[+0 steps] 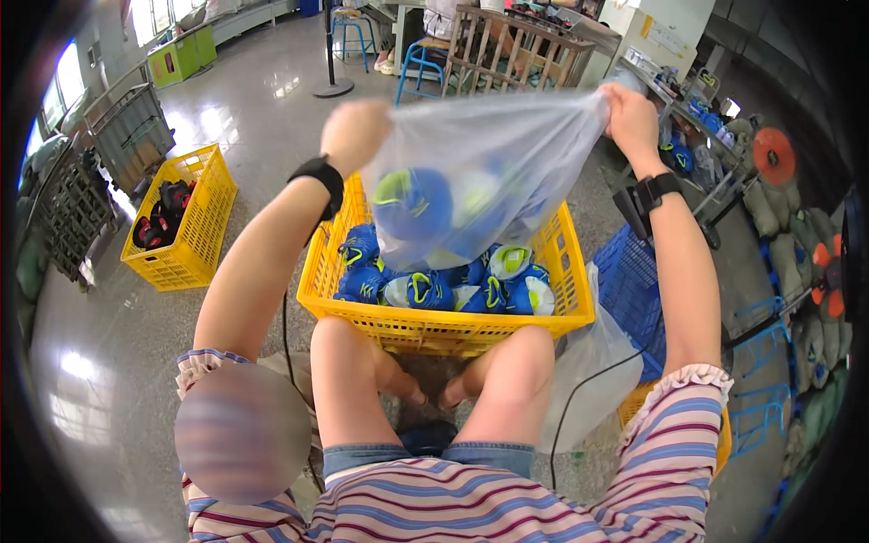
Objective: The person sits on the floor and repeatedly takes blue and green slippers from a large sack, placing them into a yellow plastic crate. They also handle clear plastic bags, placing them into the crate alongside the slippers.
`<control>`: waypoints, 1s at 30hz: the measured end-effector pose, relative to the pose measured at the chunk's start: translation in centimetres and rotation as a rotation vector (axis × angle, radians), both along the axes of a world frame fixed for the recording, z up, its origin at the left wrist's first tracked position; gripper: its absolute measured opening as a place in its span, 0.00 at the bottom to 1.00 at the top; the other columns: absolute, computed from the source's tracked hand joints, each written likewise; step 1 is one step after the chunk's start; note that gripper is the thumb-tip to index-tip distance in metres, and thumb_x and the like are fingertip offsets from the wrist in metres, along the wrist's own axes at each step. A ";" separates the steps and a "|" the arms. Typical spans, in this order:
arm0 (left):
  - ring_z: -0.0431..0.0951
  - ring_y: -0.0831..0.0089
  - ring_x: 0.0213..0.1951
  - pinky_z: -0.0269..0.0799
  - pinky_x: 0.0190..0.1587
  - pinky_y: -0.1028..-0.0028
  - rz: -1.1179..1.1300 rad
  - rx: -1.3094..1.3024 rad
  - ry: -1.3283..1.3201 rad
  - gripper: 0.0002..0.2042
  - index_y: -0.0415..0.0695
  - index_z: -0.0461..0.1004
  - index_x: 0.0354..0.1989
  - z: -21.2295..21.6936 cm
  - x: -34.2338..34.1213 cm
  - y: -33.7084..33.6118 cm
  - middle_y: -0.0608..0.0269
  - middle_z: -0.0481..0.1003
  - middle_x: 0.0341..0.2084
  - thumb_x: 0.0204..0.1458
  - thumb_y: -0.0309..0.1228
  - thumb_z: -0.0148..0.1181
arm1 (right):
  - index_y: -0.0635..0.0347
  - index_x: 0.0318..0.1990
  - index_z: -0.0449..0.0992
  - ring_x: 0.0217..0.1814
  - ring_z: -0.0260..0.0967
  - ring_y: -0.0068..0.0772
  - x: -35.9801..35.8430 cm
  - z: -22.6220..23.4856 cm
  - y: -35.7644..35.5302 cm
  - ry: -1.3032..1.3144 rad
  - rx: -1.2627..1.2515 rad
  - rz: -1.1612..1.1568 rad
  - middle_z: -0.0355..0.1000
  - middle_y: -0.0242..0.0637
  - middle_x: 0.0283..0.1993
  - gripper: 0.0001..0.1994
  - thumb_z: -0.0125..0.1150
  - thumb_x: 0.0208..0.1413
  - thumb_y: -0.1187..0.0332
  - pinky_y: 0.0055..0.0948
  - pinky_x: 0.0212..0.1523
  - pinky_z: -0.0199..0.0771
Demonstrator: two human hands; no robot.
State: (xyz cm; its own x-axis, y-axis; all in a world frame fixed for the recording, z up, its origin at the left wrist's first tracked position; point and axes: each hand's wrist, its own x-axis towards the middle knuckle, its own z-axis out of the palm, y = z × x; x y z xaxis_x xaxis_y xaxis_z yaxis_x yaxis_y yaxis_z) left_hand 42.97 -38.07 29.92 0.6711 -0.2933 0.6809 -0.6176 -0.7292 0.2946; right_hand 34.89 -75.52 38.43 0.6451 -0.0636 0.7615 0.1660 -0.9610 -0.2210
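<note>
A clear plastic bag (507,127) is stretched between my two raised hands above a yellow crate (444,319). My left hand (356,136), smeared by motion, is closed on one upper corner of the bag. The fingers of my right hand (631,118) pinch the opposite corner. Through the film show blue and lime-green shoes (412,204); whether they lie inside the bag or behind it I cannot tell. More blue shoes (427,291) with lime trim, some with white paper stuffing, fill the crate. It stands just beyond my knees.
To the left, another yellow crate (186,226) holds dark shoes with red parts. A blue crate (629,290) and loose plastic film (597,389) lie right of my legs. Orange-bladed fans (774,156) stand at the right. A thin cable (588,376) runs beside my right leg.
</note>
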 end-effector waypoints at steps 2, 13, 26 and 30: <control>0.76 0.55 0.36 0.70 0.40 0.63 0.035 -0.263 -0.151 0.15 0.40 0.74 0.36 3.2 -1.4 0.6 0.49 0.76 0.32 0.45 0.37 0.58 | 0.56 0.36 0.76 0.24 0.72 0.33 -0.7 2.1 1.7 -0.049 0.236 0.069 0.73 0.39 0.24 0.09 0.50 0.56 0.65 0.31 0.24 0.69; 0.75 0.48 0.36 0.70 0.39 0.58 0.128 0.001 0.012 0.14 0.38 0.70 0.39 3.4 -1.8 2.1 0.42 0.74 0.30 0.50 0.36 0.49 | 0.58 0.28 0.75 0.17 0.70 0.26 -0.1 -0.2 1.2 0.116 0.452 0.193 0.71 0.36 0.18 0.08 0.47 0.48 0.77 0.27 0.21 0.70; 0.72 0.49 0.38 0.66 0.40 0.59 -0.225 0.280 0.197 0.08 0.39 0.64 0.34 -1.6 -2.5 -1.8 0.44 0.71 0.30 0.48 0.29 0.47 | 0.54 0.38 0.76 0.40 0.72 0.45 -2.4 -5.6 3.7 0.273 -0.250 0.184 0.74 0.43 0.37 0.10 0.48 0.53 0.68 0.36 0.41 0.71; 0.68 0.48 0.39 0.64 0.42 0.59 -0.226 -0.074 -0.117 0.07 0.36 0.61 0.34 -1.9 0.2 -0.6 0.44 0.67 0.32 0.47 0.25 0.48 | 0.57 0.35 0.76 0.28 0.75 0.35 -0.3 -7.1 0.4 0.350 0.215 0.160 0.75 0.45 0.32 0.09 0.47 0.53 0.70 0.33 0.31 0.73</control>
